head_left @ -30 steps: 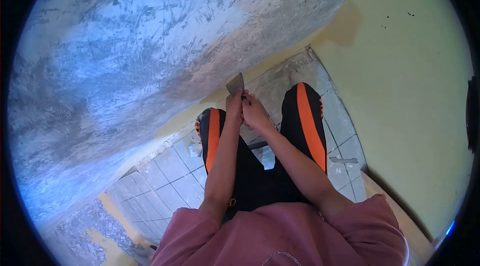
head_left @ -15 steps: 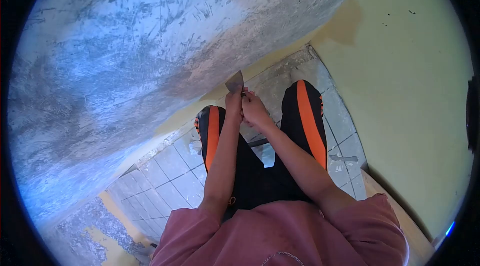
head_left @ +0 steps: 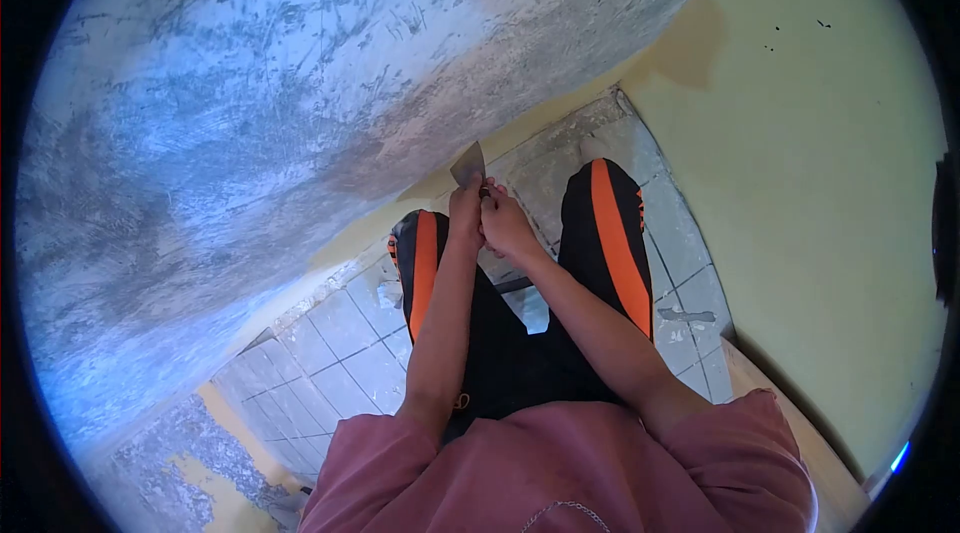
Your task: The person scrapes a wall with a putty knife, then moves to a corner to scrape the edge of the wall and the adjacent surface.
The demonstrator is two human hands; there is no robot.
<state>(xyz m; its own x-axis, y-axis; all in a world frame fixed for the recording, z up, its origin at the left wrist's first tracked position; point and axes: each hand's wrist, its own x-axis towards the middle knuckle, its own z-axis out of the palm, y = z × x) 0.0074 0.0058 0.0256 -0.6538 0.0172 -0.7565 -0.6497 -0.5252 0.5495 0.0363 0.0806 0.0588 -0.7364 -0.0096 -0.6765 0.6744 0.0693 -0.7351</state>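
scraper [head_left: 469,165] blade sits against the base of the scraped wall [head_left: 250,113], just above the yellow strip. it is a touch higher than a second ago and barely changed from half a second ago. left grip [head_left: 466,211] and right grip [head_left: 507,228] are both clenched round its handle, pressed together between the knees. black-orange trousers [head_left: 612,233] over tiled floor [head_left: 350,353], same stance as before.
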